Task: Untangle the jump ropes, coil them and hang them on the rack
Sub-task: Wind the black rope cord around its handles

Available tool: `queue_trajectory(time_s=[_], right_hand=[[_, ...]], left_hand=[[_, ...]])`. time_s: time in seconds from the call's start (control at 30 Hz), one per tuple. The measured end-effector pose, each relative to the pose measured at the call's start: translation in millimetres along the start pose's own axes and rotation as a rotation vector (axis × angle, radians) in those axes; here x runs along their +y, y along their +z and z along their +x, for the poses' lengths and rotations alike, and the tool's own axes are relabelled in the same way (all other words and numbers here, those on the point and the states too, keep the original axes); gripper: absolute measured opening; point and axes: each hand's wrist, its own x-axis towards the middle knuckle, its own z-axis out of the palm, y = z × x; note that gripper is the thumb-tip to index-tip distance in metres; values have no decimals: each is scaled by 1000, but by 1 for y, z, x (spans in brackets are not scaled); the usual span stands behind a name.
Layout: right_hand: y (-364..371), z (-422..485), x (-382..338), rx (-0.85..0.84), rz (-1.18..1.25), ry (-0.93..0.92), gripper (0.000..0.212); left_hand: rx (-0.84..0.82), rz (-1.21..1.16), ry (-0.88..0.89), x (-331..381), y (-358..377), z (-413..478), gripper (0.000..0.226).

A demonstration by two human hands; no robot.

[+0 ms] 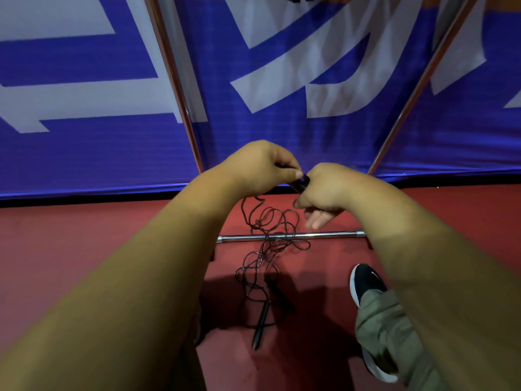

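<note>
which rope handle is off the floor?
The handle held between left hand and right hand; a second handle lies on the red floor amid tangled cord.

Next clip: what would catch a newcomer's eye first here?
Both hands meet mid-frame, the left hand and right hand gripping a black handle. From it a tangled rope hangs to the red floor across a chrome bar. Behind stands a big blue banner with white characters.
</note>
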Motion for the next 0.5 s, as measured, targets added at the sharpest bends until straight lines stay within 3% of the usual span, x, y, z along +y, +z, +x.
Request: queue_trajectory(time_s=[0.1, 0.33, 0.43, 0.5], right_hand=[[-1, -1, -1, 3, 33, -14, 27], [-1, -5, -3, -9, 176, -22, 25], [-4, -4, -2, -12, 173, 16, 23], [-5, -3, 1, 8, 220, 32, 23]], left_hand=[[54, -35, 1, -1, 1, 3, 10], [139, 320, 12, -1, 13, 7, 28], [82, 153, 43, 7, 8, 5, 33], [44, -61, 15, 12, 3, 3, 25]])
